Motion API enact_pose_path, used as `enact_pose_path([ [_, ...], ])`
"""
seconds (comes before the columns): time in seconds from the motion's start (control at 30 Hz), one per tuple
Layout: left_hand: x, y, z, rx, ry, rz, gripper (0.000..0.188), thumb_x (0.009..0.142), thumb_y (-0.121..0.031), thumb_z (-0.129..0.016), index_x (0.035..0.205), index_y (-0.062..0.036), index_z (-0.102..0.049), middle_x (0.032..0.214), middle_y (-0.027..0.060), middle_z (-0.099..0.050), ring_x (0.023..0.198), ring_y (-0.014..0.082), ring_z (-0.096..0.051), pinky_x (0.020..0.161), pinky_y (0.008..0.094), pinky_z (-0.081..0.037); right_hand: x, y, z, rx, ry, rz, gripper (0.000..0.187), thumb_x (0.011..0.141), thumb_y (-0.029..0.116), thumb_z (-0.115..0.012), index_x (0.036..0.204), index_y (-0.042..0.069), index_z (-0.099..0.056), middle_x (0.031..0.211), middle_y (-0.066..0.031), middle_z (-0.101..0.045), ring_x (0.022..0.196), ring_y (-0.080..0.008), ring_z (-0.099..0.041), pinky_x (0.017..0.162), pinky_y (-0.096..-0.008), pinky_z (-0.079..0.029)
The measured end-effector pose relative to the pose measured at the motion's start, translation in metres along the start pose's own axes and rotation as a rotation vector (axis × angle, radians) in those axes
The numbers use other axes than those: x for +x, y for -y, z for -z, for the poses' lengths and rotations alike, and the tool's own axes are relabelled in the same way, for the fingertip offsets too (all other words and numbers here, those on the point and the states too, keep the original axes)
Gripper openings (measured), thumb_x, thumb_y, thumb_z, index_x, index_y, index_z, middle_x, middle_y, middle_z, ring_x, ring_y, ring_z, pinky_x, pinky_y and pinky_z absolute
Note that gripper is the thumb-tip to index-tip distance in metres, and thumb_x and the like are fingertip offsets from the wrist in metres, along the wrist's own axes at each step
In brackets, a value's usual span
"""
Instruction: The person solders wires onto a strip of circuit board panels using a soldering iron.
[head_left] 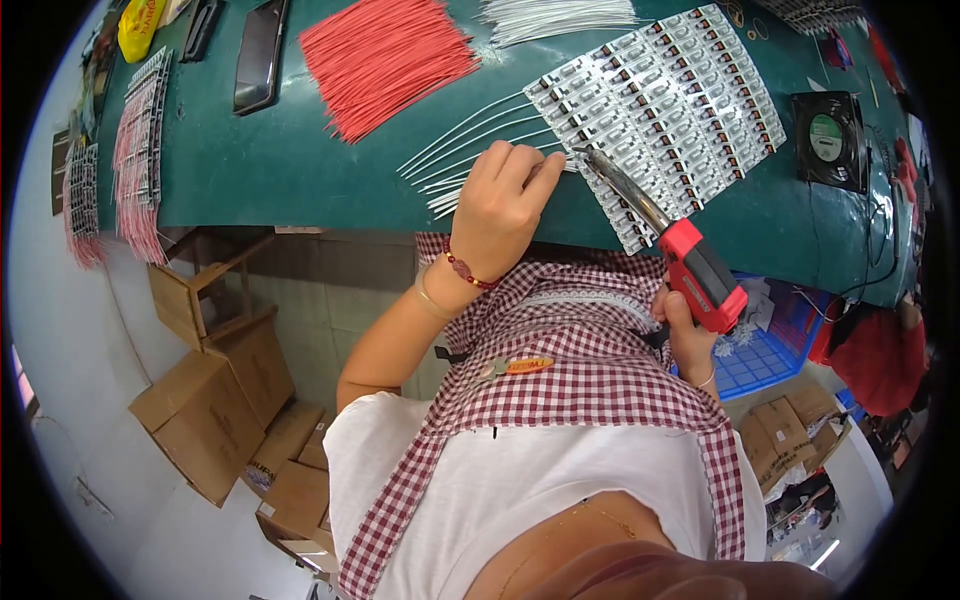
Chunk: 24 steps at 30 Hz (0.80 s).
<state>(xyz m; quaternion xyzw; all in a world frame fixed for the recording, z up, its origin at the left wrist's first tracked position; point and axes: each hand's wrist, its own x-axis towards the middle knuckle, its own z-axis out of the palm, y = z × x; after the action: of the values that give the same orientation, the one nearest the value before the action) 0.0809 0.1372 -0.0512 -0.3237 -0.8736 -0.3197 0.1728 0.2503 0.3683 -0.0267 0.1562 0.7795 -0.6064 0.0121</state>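
Observation:
My left hand [505, 200] is closed in a pinch at the edge of a silvery-white panel of small repeated parts [665, 110], with a white wire at its fingertips. Several white wires [465, 135] fan out leftward from that edge of the panel. In my right hand [688, 345] is a red and black soldering gun [703, 275]. Its metal barrel slants up to the left, and the tip ends at the panel's edge, close beside my left fingertips. Whether the tip touches the wire is too small to tell.
The green table [230, 170] holds a red wire bundle [385, 60], a white wire bundle [555, 18], a phone [260, 55] and a black fan [830, 140]. Wired panels [145, 140] overhang its left. Cardboard boxes [205, 420] and a blue basket [760, 365] stand below.

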Motion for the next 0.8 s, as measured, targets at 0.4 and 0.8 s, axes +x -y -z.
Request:
enact_pose_path([
  [0.4,0.003,-0.002,-0.001,0.013,0.035,0.002,0.024,0.074,-0.002,-0.063,0.097,0.0000,-0.067,0.082,0.0056,-0.054,0.074,0.0211,-0.051,0.065,0.0317,-0.045,0.002,-0.004,0.011,-0.158,0.073,0.002,0.009,0.085,0.008,-0.068,0.092,0.002,-0.066,0.085,-0.0067,-0.065,0.067,-0.0158,-0.061,0.062,-0.0296,-0.048],
  [0.8,0.001,-0.002,0.000,-0.001,-0.010,0.008,0.028,0.070,0.005,-0.064,0.096,-0.0011,-0.069,0.082,0.0052,-0.056,0.072,0.0201,-0.052,0.063,0.0312,-0.046,0.001,-0.007,0.010,-0.100,0.104,0.071,0.037,0.096,0.018,-0.058,0.124,-0.005,-0.051,0.070,-0.0062,-0.057,0.061,-0.0113,-0.049,0.057,-0.0250,-0.040],
])
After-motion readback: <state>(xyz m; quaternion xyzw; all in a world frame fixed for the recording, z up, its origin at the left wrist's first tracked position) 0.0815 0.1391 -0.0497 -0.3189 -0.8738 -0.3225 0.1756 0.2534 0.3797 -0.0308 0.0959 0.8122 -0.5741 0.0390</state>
